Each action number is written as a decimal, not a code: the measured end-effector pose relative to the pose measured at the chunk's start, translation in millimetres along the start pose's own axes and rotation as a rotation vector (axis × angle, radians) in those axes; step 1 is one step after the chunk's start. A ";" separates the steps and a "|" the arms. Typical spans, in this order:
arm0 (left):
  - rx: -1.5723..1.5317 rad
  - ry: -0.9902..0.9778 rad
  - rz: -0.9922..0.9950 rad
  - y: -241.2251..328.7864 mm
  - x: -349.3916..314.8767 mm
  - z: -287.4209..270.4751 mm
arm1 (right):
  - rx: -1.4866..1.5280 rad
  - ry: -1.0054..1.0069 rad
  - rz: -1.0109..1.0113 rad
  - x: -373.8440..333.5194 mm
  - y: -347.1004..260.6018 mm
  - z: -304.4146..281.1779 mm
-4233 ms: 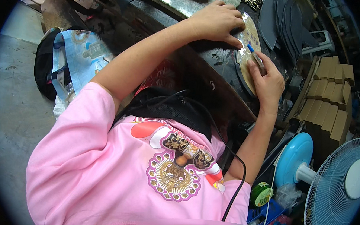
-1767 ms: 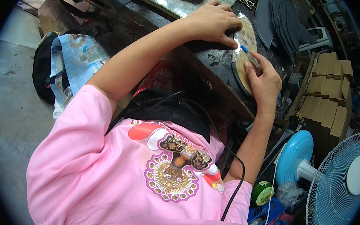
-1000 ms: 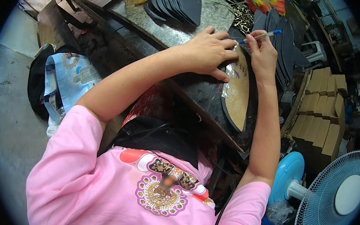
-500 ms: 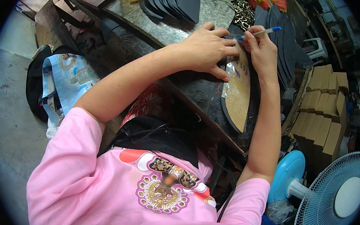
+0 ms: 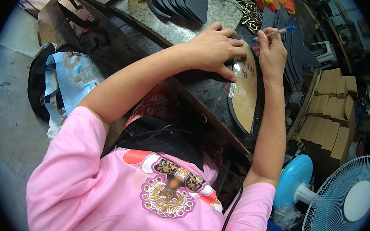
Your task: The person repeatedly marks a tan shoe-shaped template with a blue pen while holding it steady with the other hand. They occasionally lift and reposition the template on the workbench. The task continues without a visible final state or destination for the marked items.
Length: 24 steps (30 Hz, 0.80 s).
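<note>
Tan template (image 5: 245,92) lies under left hand (image 5: 212,49), pen (image 5: 275,33) in right hand (image 5: 271,55).

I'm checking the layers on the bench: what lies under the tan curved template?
A dark sheet shows as a thin rim along the tan template's lower edge. The left hand presses on top; the rest beneath is covered.

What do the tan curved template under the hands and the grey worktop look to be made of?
The tan curved template looks like stiff card or thin board: matte, flat, with a dark layer along its edge. The grey worktop seems to be polished stone, speckled and faintly glossy. The left hand presses the template while the right hand holds a blue pen.
</note>
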<state>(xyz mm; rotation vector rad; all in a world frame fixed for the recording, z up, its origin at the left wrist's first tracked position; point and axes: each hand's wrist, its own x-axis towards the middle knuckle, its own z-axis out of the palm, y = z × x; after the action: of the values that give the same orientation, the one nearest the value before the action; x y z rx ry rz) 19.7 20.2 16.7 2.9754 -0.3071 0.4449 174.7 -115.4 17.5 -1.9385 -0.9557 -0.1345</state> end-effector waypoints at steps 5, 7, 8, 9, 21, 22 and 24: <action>-0.052 0.042 -0.038 -3.2 1.5 3.6 | -0.121 0.009 -0.099 -5.9 -6.2 15.2; -0.085 0.055 -0.069 -3.9 1.0 4.2 | -0.234 0.023 -0.217 -9.7 -7.2 22.8; -0.089 0.055 -0.075 -4.0 1.3 4.3 | -0.297 0.035 -0.285 -12.4 -6.9 23.8; -0.080 0.051 -0.080 -4.1 1.6 4.5 | -0.314 0.088 -0.410 -12.4 -6.5 25.3; -0.076 0.072 -0.085 -4.7 2.7 6.6 | -0.179 0.053 -0.294 -11.0 4.6 26.1; -0.089 0.080 -0.096 -4.3 2.9 6.5 | -0.125 0.009 -0.220 -10.5 5.0 24.1; -0.083 0.076 -0.118 -3.3 3.1 6.5 | 0.476 -0.003 0.269 -9.4 6.0 13.4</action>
<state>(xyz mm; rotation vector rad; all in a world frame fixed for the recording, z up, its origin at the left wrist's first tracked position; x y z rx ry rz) 25.1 21.8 11.1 2.8682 -0.1387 0.5161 168.5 -111.8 1.6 -1.6010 -0.6464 0.2335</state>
